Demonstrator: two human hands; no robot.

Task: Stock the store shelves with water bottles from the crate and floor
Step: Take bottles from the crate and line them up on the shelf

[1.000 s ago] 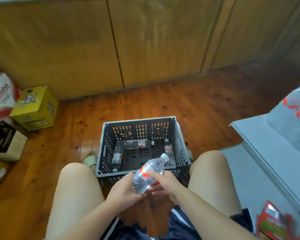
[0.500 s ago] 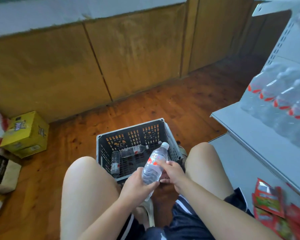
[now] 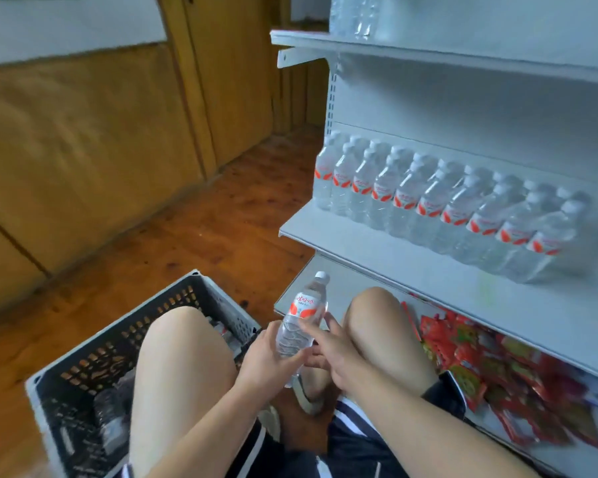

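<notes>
Both hands gripped one water bottle [image 3: 299,326] between the knees: left hand [image 3: 266,357] around its base, right hand [image 3: 332,350] beside, near the crate [image 3: 94,367] and stocked shelf [image 3: 377,250].

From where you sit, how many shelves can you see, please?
3: top shelf with clear bottles, middle shelf with water bottles, bottom shelf with red packets; more may be out of frame.

head cam | single view, faces forward-down | close above knees [image 3: 183,343] | shelf [image 3: 425,270] right, crate [image 3: 83,367] left
</notes>
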